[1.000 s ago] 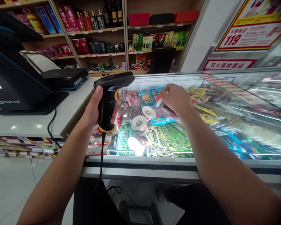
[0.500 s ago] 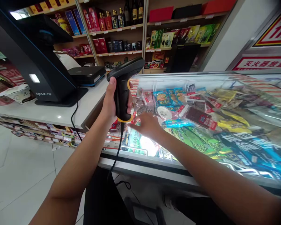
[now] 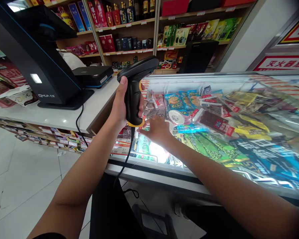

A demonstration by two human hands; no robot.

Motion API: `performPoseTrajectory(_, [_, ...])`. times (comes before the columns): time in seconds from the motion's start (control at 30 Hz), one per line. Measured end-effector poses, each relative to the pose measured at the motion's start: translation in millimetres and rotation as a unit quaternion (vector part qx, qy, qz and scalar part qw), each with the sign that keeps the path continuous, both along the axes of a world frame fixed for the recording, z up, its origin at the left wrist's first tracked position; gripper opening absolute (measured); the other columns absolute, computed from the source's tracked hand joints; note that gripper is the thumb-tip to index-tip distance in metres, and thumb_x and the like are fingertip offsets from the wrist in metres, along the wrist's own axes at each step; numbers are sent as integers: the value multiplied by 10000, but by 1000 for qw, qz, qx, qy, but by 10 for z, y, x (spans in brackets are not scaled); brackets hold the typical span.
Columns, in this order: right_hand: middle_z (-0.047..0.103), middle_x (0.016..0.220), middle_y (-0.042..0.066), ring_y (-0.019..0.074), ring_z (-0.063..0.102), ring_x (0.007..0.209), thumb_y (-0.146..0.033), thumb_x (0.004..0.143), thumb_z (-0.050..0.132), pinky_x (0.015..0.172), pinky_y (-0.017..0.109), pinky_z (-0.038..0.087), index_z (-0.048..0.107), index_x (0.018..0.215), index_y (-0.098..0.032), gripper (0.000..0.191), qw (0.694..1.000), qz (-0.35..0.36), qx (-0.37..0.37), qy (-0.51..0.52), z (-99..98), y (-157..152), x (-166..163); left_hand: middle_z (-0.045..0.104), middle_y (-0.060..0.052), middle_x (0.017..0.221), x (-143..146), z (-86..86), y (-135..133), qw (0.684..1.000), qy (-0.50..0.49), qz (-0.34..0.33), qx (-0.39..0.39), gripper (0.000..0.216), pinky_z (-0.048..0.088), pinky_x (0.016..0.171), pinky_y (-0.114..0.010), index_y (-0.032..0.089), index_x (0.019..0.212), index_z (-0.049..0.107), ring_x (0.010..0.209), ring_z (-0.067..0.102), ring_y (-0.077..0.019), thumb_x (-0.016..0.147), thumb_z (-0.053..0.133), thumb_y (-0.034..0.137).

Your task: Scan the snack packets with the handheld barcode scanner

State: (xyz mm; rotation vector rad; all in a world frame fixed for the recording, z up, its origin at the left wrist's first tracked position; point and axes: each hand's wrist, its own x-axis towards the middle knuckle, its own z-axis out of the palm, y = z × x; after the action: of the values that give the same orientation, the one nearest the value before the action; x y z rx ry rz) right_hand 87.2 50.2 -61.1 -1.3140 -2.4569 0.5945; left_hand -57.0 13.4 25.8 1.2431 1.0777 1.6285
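Observation:
My left hand (image 3: 122,103) is wrapped around the grip of a black barcode scanner (image 3: 134,96) with yellow trim, its thumb along the back. The scanner stands upright with its head pointing right and slightly up. A black cable (image 3: 129,149) hangs from the bottom of the grip. Just right of the grip's base is my right hand (image 3: 156,129), thumb and fingers apart and loosely bent, with nothing seen in it. Its fingertips are close to the yellow base; whether they touch it I cannot tell. Both hands are above a glass-topped freezer (image 3: 189,77).
Packaged frozen goods (image 3: 211,146) fill the freezer. On the white counter (image 3: 72,121) at left stand a black checkout terminal (image 3: 52,76) and a black box-shaped device (image 3: 93,75). Stocked shelves (image 3: 129,25) line the back. A dark frame (image 3: 154,220) is on the floor below.
The view has shifted slightly, so the hands and scanner appear a little further right and the scanner a little higher. The left hand's hold on the scanner is unchanged.

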Motion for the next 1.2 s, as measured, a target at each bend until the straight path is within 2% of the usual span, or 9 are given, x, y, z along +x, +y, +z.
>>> performPoseTrajectory(0.2, [643,1266,155,429,510,1361,-603,911,779,1090,607,402,818,967,-253,356,1000,-1,-4,15,-7,-28,2,625,-14,666,54,-1,-6,1000,16,-5,10,738,415,395,-235,234,1202,635,582,729,-214,984,326,867])
performPoseTrajectory(0.37, [689,1268,139,415,543,1361,-505,899,824,1100,622,402,812,930,-253,255,999,11,-19,42,5,-109,-2,627,-18,678,56,-11,-11,999,45,7,10,762,423,387,-234,221,1156,636,555,715,-194,987,293,880])
performPoseTrajectory(0.43, [740,1194,113,385,631,1270,-442,939,790,1082,607,433,793,926,-248,194,996,21,-44,72,60,-108,20,631,-22,685,48,-12,-15,999,53,4,7,782,429,388,-238,215,1171,639,554,713,-190,999,246,869])
performPoseTrajectory(0.5, [778,1080,95,325,723,1091,-343,982,737,998,524,512,753,927,-223,133,989,33,-89,112,151,-59,79,625,-23,680,46,-6,-22,998,58,-4,-2,787,424,388,-241,216,1199,639,546,703,-186,1007,220,854])
performPoseTrajectory(0.63, [797,1010,84,238,760,858,-224,1013,678,789,371,565,675,946,-202,71,969,32,-133,208,367,210,323,559,9,617,86,-16,-35,998,43,-46,-19,717,381,370,-241,232,1226,639,424,582,-144,1025,241,794])
performPoseTrajectory(0.73, [795,951,74,253,765,840,-259,991,720,767,368,563,686,945,-211,75,966,9,-65,251,497,486,558,565,14,593,148,-87,-37,996,44,-79,-26,658,387,369,-245,205,1167,656,384,530,-129,1026,342,767])
performPoseTrajectory(0.9, [782,861,65,275,759,851,-293,990,689,789,384,549,718,988,-218,81,957,-50,43,284,577,819,859,626,-3,595,244,-233,-47,983,148,-76,-77,598,433,387,-256,206,967,608,408,594,-159,983,511,796])
performPoseTrajectory(1.07, [776,902,56,267,745,931,-316,1015,639,857,385,535,728,1052,-246,119,960,-96,116,237,586,934,992,635,-3,565,272,-252,-71,972,182,-90,-121,575,448,362,-278,246,871,512,389,593,-186,948,564,813])
performPoseTrajectory(1.2, [770,968,71,278,744,1000,-301,1023,594,914,403,534,734,1105,-245,171,964,-103,143,198,642,926,1022,631,-9,570,276,-246,-84,973,170,-101,-118,597,452,358,-284,252,850,501,386,590,-188,923,573,840])
